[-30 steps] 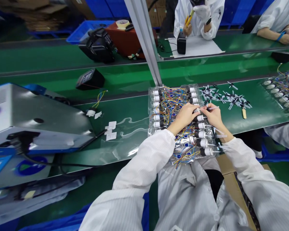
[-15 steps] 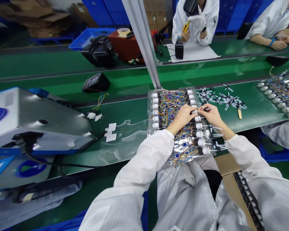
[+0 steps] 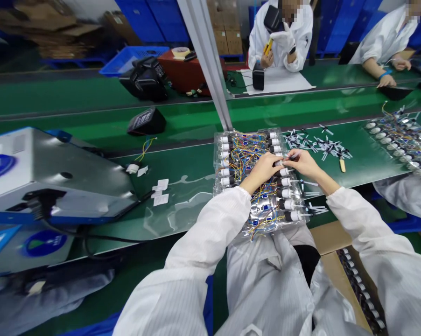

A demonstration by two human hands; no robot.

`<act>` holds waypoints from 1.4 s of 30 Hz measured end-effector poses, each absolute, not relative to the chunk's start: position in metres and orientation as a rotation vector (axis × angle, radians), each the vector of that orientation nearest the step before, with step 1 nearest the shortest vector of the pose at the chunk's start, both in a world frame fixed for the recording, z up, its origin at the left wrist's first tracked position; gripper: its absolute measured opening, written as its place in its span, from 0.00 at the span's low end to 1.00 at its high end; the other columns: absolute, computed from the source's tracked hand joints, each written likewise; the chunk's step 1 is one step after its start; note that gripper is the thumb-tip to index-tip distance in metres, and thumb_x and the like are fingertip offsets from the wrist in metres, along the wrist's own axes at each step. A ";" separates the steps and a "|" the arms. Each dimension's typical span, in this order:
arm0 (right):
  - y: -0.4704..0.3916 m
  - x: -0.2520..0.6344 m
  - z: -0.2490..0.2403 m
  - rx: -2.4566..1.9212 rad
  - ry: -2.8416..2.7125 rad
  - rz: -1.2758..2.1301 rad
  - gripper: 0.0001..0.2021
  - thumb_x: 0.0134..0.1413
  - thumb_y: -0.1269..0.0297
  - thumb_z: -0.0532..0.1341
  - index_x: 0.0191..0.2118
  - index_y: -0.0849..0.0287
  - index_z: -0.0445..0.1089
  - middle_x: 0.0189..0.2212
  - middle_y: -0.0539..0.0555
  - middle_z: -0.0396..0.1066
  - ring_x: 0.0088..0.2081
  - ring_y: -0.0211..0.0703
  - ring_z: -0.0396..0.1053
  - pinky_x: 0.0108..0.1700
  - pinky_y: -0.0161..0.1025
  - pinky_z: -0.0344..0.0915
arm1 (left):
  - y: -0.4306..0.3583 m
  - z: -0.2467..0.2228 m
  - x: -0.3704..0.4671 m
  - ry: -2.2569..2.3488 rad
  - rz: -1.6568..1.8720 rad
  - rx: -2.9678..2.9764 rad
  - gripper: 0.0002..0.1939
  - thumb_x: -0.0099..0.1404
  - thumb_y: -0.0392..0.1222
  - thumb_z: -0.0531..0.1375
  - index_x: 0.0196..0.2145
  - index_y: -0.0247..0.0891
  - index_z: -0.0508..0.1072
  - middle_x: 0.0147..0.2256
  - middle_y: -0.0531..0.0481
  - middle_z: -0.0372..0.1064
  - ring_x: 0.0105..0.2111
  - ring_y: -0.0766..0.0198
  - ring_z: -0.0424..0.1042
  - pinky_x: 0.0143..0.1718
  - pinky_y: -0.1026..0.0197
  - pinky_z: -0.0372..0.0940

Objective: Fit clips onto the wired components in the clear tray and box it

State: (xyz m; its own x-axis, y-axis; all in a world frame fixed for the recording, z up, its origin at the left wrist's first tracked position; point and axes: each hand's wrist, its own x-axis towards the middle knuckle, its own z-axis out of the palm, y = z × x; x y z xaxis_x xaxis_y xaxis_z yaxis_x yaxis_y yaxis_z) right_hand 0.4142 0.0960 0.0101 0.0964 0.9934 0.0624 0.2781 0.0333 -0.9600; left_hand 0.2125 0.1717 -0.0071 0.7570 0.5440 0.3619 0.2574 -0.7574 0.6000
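Rows of white-and-black cylindrical parts [image 3: 285, 193] with coloured wires lie on a clear plastic tray [image 3: 266, 224] in front of me. Over its right row, my left hand [image 3: 264, 168] is closed on one white cylindrical part. My right hand [image 3: 301, 163] meets it from the right, fingers pinched on a small grey piece at that part's end. Thin pale strips stick out from several nearer parts. Beyond my right hand lies a loose pile of small black-and-white pieces [image 3: 331, 148].
A yellowish piece [image 3: 342, 165] lies right of the pile, and another loaded tray [image 3: 399, 140] further right. A metal post [image 3: 210, 70] rises behind the tray. At left stand a grey machine [image 3: 73, 177] and white labels [image 3: 160, 199]. Two people work across the line.
The black speaker-like item on the green belt has moved right. My right fingers have turned inward at the cylindrical part. The far-right person's hands have moved apart, one now at a dark item.
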 end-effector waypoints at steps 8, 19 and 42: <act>0.091 0.492 -0.004 -1.637 -0.980 0.815 0.20 0.52 0.44 0.70 0.34 0.57 0.72 0.29 0.53 0.76 0.26 0.36 0.68 0.26 0.34 0.62 | 0.183 0.007 0.216 0.777 0.836 2.405 0.21 0.78 0.34 0.45 0.54 0.35 0.78 0.54 0.38 0.74 0.55 0.54 0.71 0.62 0.48 0.64; 0.112 0.477 -0.019 -2.073 -1.738 0.495 0.04 0.47 0.67 0.66 0.24 0.59 0.72 0.24 0.53 0.74 0.29 0.42 0.70 0.38 0.38 0.64 | 0.186 0.009 0.217 0.753 0.521 2.749 0.19 0.77 0.40 0.51 0.58 0.42 0.76 0.55 0.41 0.72 0.54 0.48 0.64 0.56 0.46 0.63; 0.072 0.558 0.012 -1.922 -2.423 0.051 0.16 0.63 0.71 0.56 0.48 0.59 0.79 0.59 0.62 0.73 0.54 0.53 0.72 0.57 0.46 0.67 | 0.192 0.003 0.215 0.743 0.674 2.505 0.18 0.75 0.44 0.59 0.59 0.39 0.75 0.51 0.42 0.78 0.52 0.49 0.67 0.59 0.47 0.64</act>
State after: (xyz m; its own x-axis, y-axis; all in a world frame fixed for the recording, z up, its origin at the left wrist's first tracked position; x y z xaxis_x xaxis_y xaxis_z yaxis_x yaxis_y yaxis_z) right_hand 0.5580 0.0717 0.0120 -0.2274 0.9736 0.0177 0.9721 0.2280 -0.0557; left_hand 0.2149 0.1923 0.0028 0.7367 0.5939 0.3232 0.3797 -0.7589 0.5291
